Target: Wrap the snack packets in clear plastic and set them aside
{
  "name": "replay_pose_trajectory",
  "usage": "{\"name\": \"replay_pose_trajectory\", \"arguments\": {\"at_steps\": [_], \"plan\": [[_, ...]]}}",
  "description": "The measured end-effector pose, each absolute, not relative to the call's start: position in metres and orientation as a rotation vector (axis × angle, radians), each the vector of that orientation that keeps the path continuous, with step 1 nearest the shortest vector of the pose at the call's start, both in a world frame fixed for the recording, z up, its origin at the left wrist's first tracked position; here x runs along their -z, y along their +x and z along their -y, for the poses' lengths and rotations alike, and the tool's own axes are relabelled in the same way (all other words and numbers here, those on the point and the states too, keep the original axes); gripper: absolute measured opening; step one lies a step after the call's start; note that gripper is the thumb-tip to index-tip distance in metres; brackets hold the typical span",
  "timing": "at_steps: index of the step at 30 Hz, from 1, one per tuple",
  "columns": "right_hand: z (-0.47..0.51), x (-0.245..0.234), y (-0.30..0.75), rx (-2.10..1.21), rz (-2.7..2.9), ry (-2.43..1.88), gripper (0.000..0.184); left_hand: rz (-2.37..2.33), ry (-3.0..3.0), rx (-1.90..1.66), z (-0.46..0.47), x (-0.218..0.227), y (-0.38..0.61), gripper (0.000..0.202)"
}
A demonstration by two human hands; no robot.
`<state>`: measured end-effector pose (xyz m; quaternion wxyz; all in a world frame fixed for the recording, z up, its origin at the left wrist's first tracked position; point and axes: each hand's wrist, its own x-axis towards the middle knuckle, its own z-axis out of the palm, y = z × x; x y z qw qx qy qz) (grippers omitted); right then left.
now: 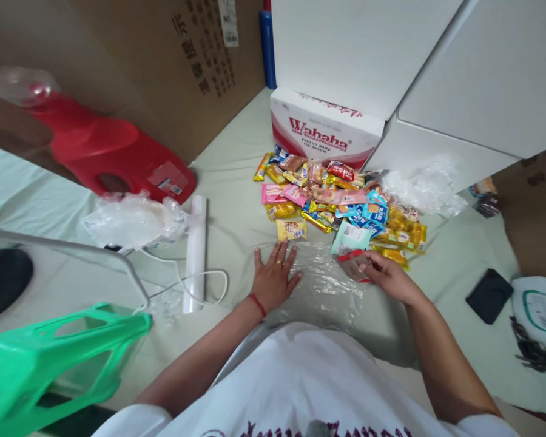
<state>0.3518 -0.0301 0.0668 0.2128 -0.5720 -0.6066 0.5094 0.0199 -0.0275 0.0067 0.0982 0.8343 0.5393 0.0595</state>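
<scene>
My left hand [275, 276] lies flat with its fingers spread, partly over the left edge of a clear plastic bag [321, 282] spread on the pale cloth. Just beyond its fingertips is a yellow snack packet [292, 230]. Between the thumb and fingers of my right hand [386, 276] is a red-edged snack packet [355, 266], held above the right side of the bag. A mint-green packet [350, 237] lies right behind it. Farther back spreads a pile of small wrapped snacks [321, 194] in pink, yellow, blue and red.
A white Wahaba-style carton [318, 130] stands behind the pile. Crumpled clear plastic [425, 188] lies to its right. Leftward are a red jug [122, 152], a white roll [195, 255], a cable and a green stool [68, 358]. A black pouch-like item [489, 296] lies at right.
</scene>
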Motion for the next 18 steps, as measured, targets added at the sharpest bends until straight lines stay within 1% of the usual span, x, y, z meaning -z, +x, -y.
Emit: {"name": "replay_pose_trajectory", "arguments": {"at_steps": [2,3,6,9,11,14,18], "plan": [[0.015,-0.088,0.368,-1.367,1.752,-1.573,0.042,-1.587,2.483,-0.187,0.027,-0.007,0.019,0.064],[0.002,-0.098,0.379,-1.269,1.780,-1.609,0.041,-1.583,2.488,-0.189,0.027,-0.007,0.019,0.064],[-0.058,-0.123,0.412,-0.755,1.945,-1.779,0.041,-1.579,2.490,-0.183,0.026,-0.007,0.019,0.064],[-0.136,-0.134,0.430,-0.245,2.340,-1.878,0.037,-1.582,2.490,-0.168,0.026,-0.007,0.019,0.064],[-0.184,-0.134,0.428,-0.169,2.437,-1.887,0.032,-1.579,2.494,-0.175,0.026,-0.006,0.019,0.064],[-0.229,-0.130,0.414,-0.233,2.490,-1.906,0.028,-1.578,2.491,-0.207,0.026,-0.005,0.018,0.064],[-0.225,-0.140,0.410,-0.224,2.348,-1.917,0.035,-1.592,2.459,-0.236,0.026,-0.004,0.019,0.063]]}}
